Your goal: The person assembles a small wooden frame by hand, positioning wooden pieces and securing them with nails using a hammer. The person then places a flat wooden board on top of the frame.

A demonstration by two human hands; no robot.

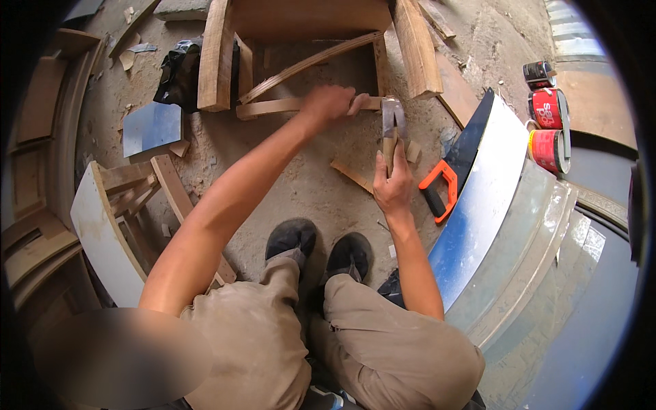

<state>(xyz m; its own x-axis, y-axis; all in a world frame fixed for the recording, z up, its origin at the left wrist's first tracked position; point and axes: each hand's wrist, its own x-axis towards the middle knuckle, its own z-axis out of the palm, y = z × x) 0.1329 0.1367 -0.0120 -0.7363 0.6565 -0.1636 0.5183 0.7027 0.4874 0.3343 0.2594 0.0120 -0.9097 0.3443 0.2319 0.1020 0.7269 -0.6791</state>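
Note:
My left hand [331, 106] reaches forward and is closed over a narrow wooden rail [273, 107] at the near end of a wooden frame. My right hand [393, 186] grips the handle of a claw hammer [392, 120], whose metal head is at the rail's right end. The frame's thick wooden legs [217, 58] flank the rail, and a slanting wood strip [311, 65] runs behind it. Whether my left fingers also pinch something small cannot be made out.
A handsaw with an orange handle [439, 191] lies right of my right hand, beside a white and blue panel [482, 198]. Several cans [547, 109] stand farther right. Another wooden piece [109, 225] is at left. Wood scraps [352, 178] litter the floor.

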